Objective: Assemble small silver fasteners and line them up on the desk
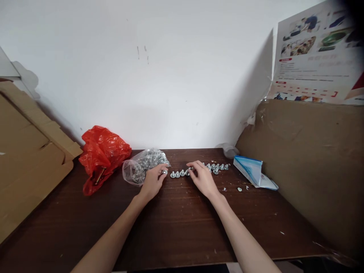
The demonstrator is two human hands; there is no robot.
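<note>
Several silver screws (177, 174) stand head down in a row on the dark brown table (176, 216). At the left end of the row, my left hand (155, 180) pinches one silver screw (164, 172) between thumb and fingertips, beside a clear plastic bag (132, 170) full of metal screws. My right hand (201, 177) reaches over the row, its thumb and fingers curved around a screw (187, 172); its fingertips partly hide what they touch. More screws (217, 167) stand to the right, past that hand.
A red plastic bag (104, 151) lies at the left near a cardboard box (28, 151). At the right are a blue and white packet (253, 172), small scraps (239, 189) and a large cardboard panel (307, 159). A white wall (170, 76) stands behind.
</note>
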